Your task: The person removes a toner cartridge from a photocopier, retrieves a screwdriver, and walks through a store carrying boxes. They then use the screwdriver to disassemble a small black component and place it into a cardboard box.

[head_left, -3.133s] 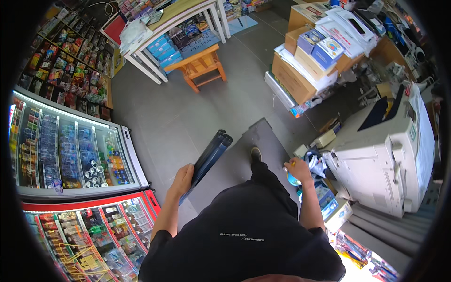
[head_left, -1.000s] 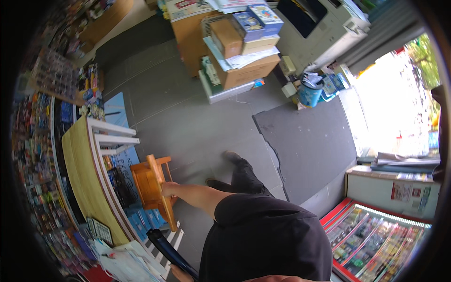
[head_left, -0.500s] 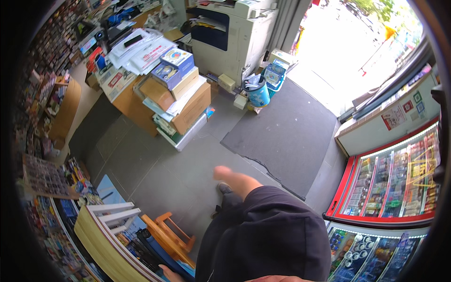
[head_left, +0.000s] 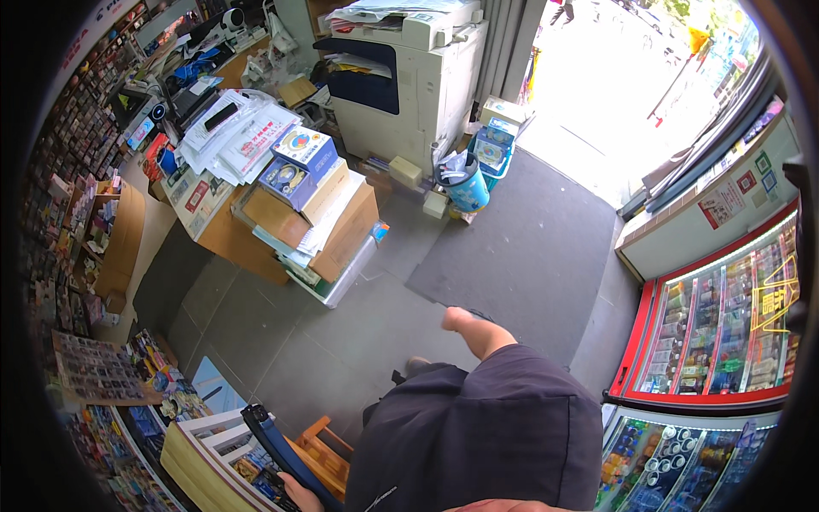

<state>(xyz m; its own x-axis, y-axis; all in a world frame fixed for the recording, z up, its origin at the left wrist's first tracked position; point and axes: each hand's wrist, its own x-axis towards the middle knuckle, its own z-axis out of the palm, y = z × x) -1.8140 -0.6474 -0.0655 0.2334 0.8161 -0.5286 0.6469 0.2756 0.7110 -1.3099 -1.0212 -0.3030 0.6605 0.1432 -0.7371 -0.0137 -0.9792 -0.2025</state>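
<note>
At the lower left my left hand (head_left: 299, 492) is closed against a long dark blue thing (head_left: 294, 461) with a black end, slim and straight, whose kind I cannot make out. It slants over an orange wooden stool (head_left: 320, 439). A strip of skin (head_left: 512, 506) at the bottom edge looks like part of my right hand or forearm, lying across my dark shorts; its fingers are hidden. One of my bare knees (head_left: 478, 328) juts forward from the shorts, above the grey floor.
White-slatted, wood-panelled shelving (head_left: 205, 456) stands beside my left hand. Ahead are stacked boxes (head_left: 341, 230) against a desk, a copier (head_left: 409, 94), a blue bin (head_left: 465, 189) and a dark mat (head_left: 520, 247) by the bright doorway. Lit drinks fridges (head_left: 717, 316) line the right.
The dark blue thing has risen up and left, its black end now over the white slats, my left hand moving with it. My knee has swung right, and the view has shifted.
</note>
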